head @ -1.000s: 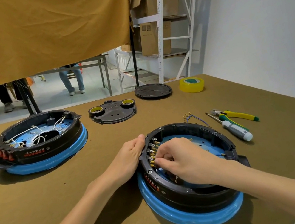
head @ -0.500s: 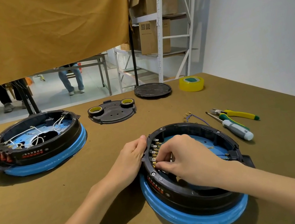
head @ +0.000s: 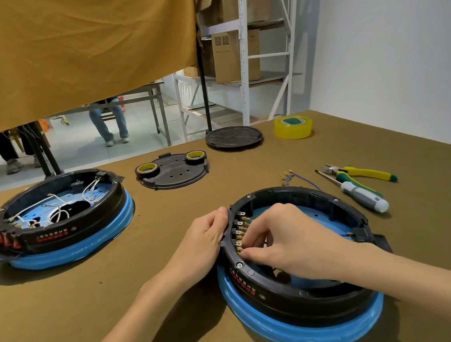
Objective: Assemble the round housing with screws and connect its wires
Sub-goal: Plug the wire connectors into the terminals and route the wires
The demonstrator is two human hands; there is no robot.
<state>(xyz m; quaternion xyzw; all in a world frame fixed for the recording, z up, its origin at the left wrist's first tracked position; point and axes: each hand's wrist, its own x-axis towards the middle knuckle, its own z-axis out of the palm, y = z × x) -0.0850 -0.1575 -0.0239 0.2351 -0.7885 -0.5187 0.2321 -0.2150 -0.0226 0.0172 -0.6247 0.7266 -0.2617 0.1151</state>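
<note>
The brown tabletop (head: 61, 305) carries everything; the round housing (head: 301, 302), black on a blue base, sits at its near right edge; a second housing (head: 62, 226) with white wires lies far left; a black plate (head: 173, 174) holding two tape rolls lies behind, well apart; the left hand (head: 201, 244) curls against the housing's outer rim, fingers gripping it; the right hand (head: 294, 243) reaches inside, fingers pinched at the brass terminals (head: 239, 230), what they hold hidden; a screwdriver (head: 361, 195) and pliers (head: 363, 172) lie right; loose wires (head: 297, 177) lie just behind the housing.
</note>
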